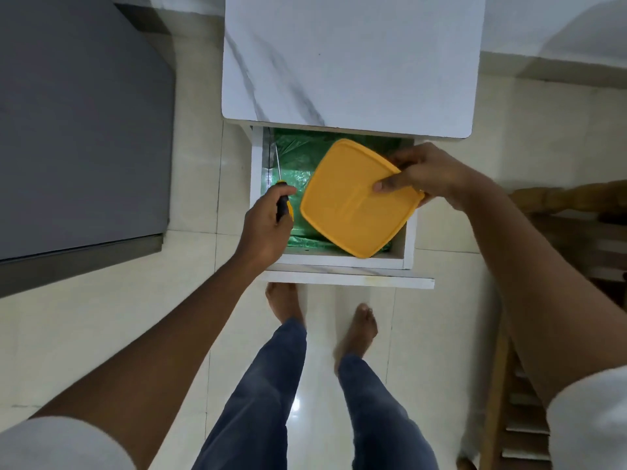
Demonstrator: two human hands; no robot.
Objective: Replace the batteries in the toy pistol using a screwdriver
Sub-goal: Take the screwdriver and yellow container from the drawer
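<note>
My left hand (268, 225) grips a screwdriver (282, 201) by its black and yellow handle, its thin metal shaft pointing away along the left wall of an open white drawer (339, 262). My right hand (424, 174) pinches the right edge of a square yellow container lid (353, 198), held tilted over the drawer. A green plastic sheet (298, 157) lines the drawer underneath. No toy pistol or batteries are visible.
The drawer belongs to a white marble-patterned side table (349, 62). A grey bed or cabinet surface (78, 130) lies to the left. Wooden furniture (559, 205) stands at the right. My bare feet (359, 330) are on a glossy tiled floor just below the drawer front.
</note>
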